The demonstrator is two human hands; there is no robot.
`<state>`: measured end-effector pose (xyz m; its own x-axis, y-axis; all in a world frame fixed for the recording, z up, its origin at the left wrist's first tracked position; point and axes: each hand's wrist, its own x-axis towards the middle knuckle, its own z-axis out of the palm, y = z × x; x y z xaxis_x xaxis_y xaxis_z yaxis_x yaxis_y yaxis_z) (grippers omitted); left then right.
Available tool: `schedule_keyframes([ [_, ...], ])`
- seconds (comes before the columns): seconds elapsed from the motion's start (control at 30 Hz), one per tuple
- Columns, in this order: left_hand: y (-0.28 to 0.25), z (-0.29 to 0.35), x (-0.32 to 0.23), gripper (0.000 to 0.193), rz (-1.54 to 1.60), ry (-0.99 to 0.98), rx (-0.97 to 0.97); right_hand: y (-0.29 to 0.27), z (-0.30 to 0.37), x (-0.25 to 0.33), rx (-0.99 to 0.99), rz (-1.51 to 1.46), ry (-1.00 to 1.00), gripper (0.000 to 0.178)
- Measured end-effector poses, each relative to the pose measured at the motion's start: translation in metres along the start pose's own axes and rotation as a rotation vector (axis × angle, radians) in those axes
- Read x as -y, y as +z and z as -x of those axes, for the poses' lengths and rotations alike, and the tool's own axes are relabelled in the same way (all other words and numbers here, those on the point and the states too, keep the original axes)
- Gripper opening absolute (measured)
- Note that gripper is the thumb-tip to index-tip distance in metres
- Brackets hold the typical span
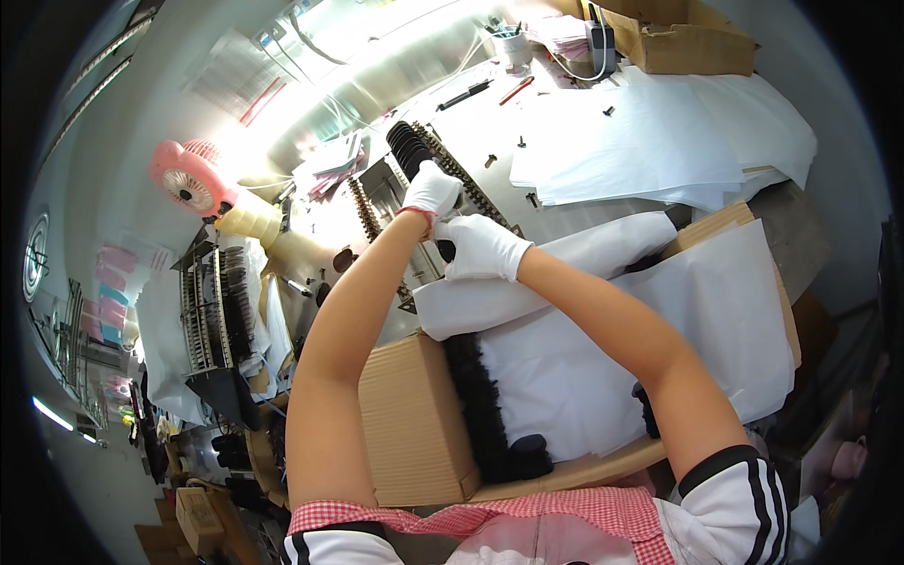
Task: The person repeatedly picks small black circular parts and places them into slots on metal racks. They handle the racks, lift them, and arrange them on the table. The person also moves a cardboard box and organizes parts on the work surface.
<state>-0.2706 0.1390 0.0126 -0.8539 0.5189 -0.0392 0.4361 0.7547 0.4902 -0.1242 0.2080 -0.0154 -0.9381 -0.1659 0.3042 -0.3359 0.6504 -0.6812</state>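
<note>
Reaching over a metal rack [468,184] with the left hand [433,191] curled just in front of its black discs [405,151] and the right hand [485,248] bent-fingered close by, next to a dark piece [445,250]; cannot tell whether gripping anything; with screws [491,161] and white sheets [631,141] on the counter [551,212] beyond the right hand

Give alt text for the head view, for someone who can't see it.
White-gloved left hand and white-gloved right hand, close together over a metal rack holding flat black pieces. Below, a brown cardboard box with white paper; at left, a pink fan.
</note>
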Motion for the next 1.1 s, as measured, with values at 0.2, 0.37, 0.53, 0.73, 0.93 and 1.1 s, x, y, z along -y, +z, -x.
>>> schedule_keyframes([
  [0.2, -0.012, 0.015, -0.023, 0.031, -0.691, 0.096, -0.097, 0.006, -0.002, 0.001, -0.006, 0.036, 0.055, 0.059],
  [0.37, -0.052, 0.04, 0.008, 0.035, -0.601, 0.008, -0.1, 0.013, -0.007, 0.003, -0.298, -0.06, 0.108, 0.06],
  [0.53, -0.056, 0.076, 0.031, 0.044, 0.007, -0.075, 0.288, 0.019, -0.021, 0.011, -0.441, -0.135, -0.005, 0.095],
  [0.73, -0.077, 0.094, 0.03, 0.036, 0.449, -0.134, 0.476, 0.023, -0.028, 0.022, -0.349, -0.18, -0.02, 0.071],
  [0.93, -0.107, 0.061, 0.021, 0.031, 0.309, -0.05, 0.771, 0.018, -0.029, 0.014, -0.307, -0.084, 0.065, 0.052],
  [1.1, -0.075, -0.018, 0.044, 0.057, -0.33, 0.037, -0.048, 0.017, -0.031, 0.0, -0.375, -0.152, 0.164, 0.046],
])
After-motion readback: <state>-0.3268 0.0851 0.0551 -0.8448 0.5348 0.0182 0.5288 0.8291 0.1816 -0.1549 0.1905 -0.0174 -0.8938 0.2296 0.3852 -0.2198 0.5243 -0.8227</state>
